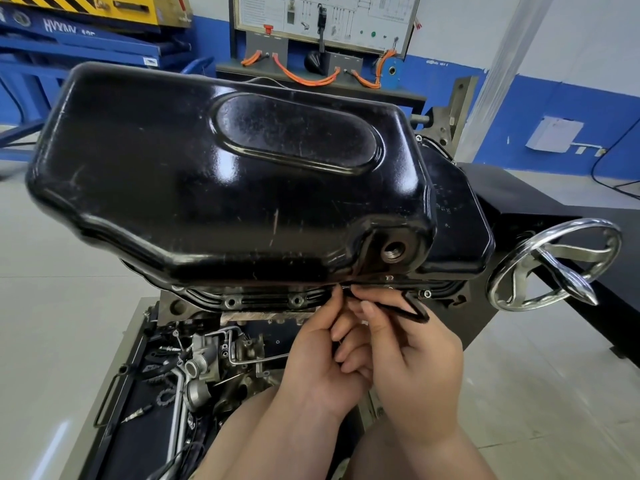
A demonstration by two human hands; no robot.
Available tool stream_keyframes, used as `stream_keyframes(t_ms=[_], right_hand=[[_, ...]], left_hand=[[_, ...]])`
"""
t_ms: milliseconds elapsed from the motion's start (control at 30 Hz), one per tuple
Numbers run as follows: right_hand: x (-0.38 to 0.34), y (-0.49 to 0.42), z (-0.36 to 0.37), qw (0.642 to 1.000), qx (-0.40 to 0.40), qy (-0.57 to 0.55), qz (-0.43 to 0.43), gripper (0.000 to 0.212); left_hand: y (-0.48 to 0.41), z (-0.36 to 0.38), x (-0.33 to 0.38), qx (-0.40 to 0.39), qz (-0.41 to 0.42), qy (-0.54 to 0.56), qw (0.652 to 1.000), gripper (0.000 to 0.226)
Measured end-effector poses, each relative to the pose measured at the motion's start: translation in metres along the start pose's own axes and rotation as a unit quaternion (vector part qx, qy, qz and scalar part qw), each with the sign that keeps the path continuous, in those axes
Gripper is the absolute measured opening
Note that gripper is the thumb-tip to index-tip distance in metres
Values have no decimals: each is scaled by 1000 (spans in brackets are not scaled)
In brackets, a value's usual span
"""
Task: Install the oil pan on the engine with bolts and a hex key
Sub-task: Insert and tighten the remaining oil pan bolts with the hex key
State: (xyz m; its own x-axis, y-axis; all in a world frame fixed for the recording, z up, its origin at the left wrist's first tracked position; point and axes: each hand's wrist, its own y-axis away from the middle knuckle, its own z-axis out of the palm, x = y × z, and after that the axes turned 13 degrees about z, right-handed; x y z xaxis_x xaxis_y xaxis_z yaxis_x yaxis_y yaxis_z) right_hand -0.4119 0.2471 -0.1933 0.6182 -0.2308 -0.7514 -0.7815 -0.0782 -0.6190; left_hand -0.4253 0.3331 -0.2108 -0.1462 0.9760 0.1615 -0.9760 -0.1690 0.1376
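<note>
A glossy black oil pan point(221, 174) sits bottom-up on the engine point(221, 362), its flange point(263, 301) running along the near edge with two bolts seated in it. A threaded drain hole point(393, 251) shows at the pan's right corner. My left hand point(325, 355) reaches up to the flange and its fingertips pinch at a bolt spot near the middle right, the bolt itself hidden. My right hand point(408, 358) grips a black L-shaped hex key point(405, 304), whose tip points at the same spot on the flange.
A chrome handwheel point(554, 265) of the engine stand sticks out at the right. Below the pan lie engine pipes and fittings point(201, 368) on a grey tray. A training board with orange cables point(311, 39) stands behind, a blue lift table point(69, 39) at the far left.
</note>
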Motion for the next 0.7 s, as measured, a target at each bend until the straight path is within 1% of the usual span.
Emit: stream_keyframes(t_ms=[167,200,300,433,533,600,700], right_hand=[[-4,-4,2,996,25,-49,67,5],[-5,-4,3,996,24,-46,70,8],[-5,-4,3,998,6,-35,48,10],[-3,3,-2,1000,-13,-8,6,18],[-3,4,-4,1000,0,-17,-14,25],[-4,3,-2,1000,11,-29,3,21],[-5,0,0,996,32,-59,58,9]], left_hand=[[4,4,-1,-32,-3,-15,999,23],[5,5,-1,-34,0,-21,999,25],[5,5,-1,-16,13,-38,999,35],[5,4,-2,-7,17,-47,999,39],[4,5,-3,-10,12,-35,999,34],[5,5,-3,-19,7,-22,1000,27],[8,4,-2,-34,-3,-20,999,24]])
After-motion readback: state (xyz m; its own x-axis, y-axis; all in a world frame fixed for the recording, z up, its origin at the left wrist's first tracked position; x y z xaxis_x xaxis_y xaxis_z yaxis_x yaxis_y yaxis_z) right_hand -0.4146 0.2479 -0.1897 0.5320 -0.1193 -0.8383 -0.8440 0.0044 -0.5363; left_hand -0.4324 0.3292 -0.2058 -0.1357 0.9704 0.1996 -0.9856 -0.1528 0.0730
